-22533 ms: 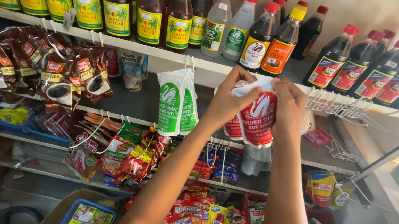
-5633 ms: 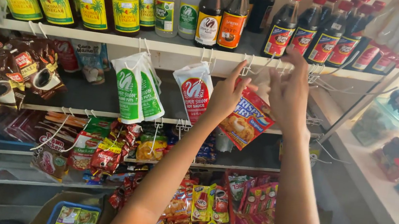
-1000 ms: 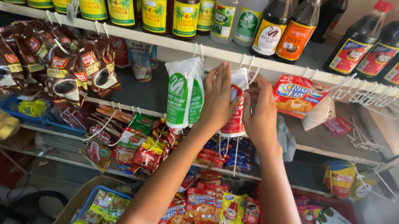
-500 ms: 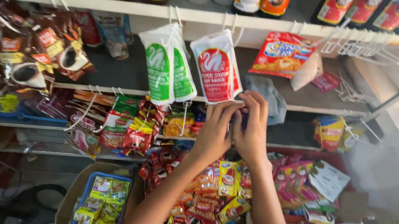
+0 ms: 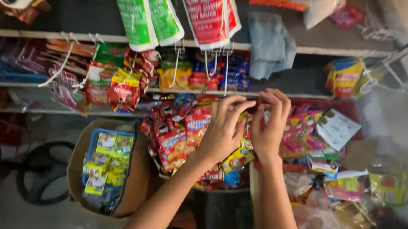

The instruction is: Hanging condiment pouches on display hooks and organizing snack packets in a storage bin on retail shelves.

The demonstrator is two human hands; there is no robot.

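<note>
Cardboard box [image 5: 80,166]: sitting nearest on the floor, holding yellow-green sachets [image 5: 107,162].
Left hand [image 5: 223,130]: reaching forward, fingers curling over the red snack packets [image 5: 177,134]; whether it is gripping one cannot be told.
Right hand [image 5: 269,123]: hovering just beside the left, fingers bent and pinching at something too small to tell.
Red snack packets: hanging in strips below the lower shelf edge [image 5: 165,89].
Farther: green-and-white pouches [image 5: 145,2] and a red-and-white pouch [image 5: 206,6] are dangling from hooks above.
</note>
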